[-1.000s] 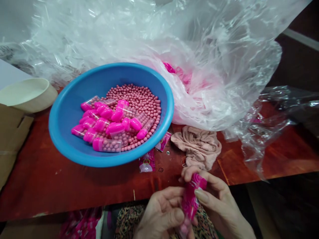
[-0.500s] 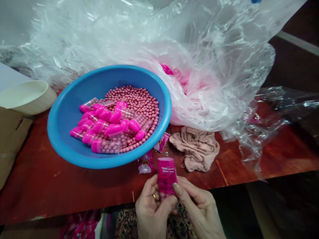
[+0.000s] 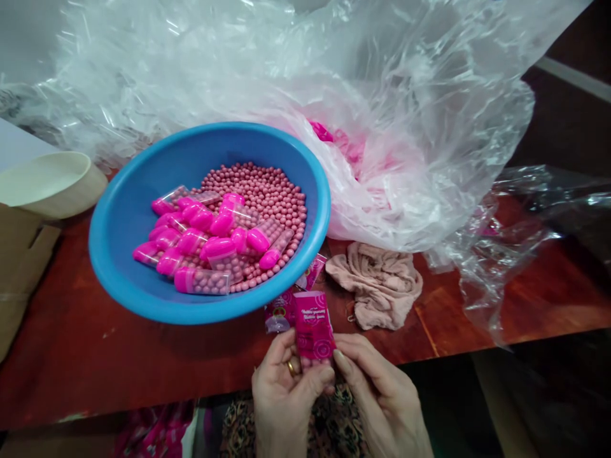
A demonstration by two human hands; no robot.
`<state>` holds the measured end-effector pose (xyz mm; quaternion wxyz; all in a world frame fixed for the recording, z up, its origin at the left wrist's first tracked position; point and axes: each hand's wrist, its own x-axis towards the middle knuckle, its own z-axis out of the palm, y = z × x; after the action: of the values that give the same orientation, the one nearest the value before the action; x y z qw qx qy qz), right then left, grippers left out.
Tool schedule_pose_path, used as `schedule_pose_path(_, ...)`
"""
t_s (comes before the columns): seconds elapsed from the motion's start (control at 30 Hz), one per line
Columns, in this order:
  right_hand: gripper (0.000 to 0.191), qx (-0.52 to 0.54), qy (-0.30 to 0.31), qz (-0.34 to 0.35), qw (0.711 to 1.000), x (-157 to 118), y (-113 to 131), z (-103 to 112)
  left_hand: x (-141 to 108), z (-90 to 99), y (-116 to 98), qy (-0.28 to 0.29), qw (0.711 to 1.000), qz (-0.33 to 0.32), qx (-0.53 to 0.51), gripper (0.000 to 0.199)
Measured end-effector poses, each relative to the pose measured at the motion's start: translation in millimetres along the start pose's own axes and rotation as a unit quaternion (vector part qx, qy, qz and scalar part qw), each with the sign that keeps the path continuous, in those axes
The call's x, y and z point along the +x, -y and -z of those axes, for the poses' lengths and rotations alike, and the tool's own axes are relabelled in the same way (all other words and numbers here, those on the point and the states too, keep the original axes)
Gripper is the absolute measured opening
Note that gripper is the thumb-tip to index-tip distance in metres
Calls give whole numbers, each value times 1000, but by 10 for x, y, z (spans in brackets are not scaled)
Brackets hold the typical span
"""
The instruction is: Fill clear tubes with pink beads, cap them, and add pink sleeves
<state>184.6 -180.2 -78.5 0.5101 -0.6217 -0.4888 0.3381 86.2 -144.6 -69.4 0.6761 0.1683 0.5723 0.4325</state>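
Note:
My left hand (image 3: pixel 291 394) is closed round the lower part of a small clear tube of pink gum balls (image 3: pixel 316 363). A bright pink printed sleeve (image 3: pixel 314 324) with white lettering covers its upper part. On the other side my right hand (image 3: pixel 377 388) pinches the sleeve's lower right edge between thumb and fingers. Beyond them stands a blue basin (image 3: pixel 157 308) of loose pink balls (image 3: pixel 252 184). Several clear tubes with bright pink caps (image 3: pixel 203 280) lie on those balls. Flat pink sleeves (image 3: pixel 279 312) rest on the table by the basin's rim, partly behind the held tube.
A crumpled beige cloth (image 3: pixel 382 286) lies right of the basin. Large clear plastic bags (image 3: pixel 405 95) fill the back, one with pink things inside. At the left are a cream bowl (image 3: pixel 71 187) and a cardboard box (image 3: pixel 21 280). The red table (image 3: pixel 119 362) ends just before my body.
Both hands have moved slightly up and left with the tube. Its sleeve has turned so the white lettering faces me more plainly. The basin and cloth stay put.

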Motion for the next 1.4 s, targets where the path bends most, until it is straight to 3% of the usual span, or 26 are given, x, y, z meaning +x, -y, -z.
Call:
schedule_pose_path(0.3,14,-166,23,99,981,36,-49,-56,-64,98,-9,135,987,58,-60,27)
schedule_pose_path(0.43,13,-166,38,130,977,11,-130,-83,-61,108,-7,122,987,73,-78,27)
schedule_pose_path(0.67,16,-155,-12,120,981,-120,-222,-130,-78,84,24,108,987,89,-82,30)
schedule_pose_path(0.9,18,-126,-20,42,991,-200,-254,-26,-42,68,42,117,991,41,-56,22)
schedule_pose_path(1.03,21,-114,8,18,993,-240,-239,-51,-11,55,58,116,991,29,-59,22)
schedule_pose_path(1.23,12,12,28,-108,994,-135,-62,-107,-4,106,12,102,990,91,-38,28)
schedule_pose_path(1.33,18,49,73,-146,985,-99,-10,-38,-7,141,-76,126,990,59,-1,33)
schedule_pose_path(1.4,20,48,88,-163,982,-105,-16,18,-5,129,-125,113,993,23,20,33)
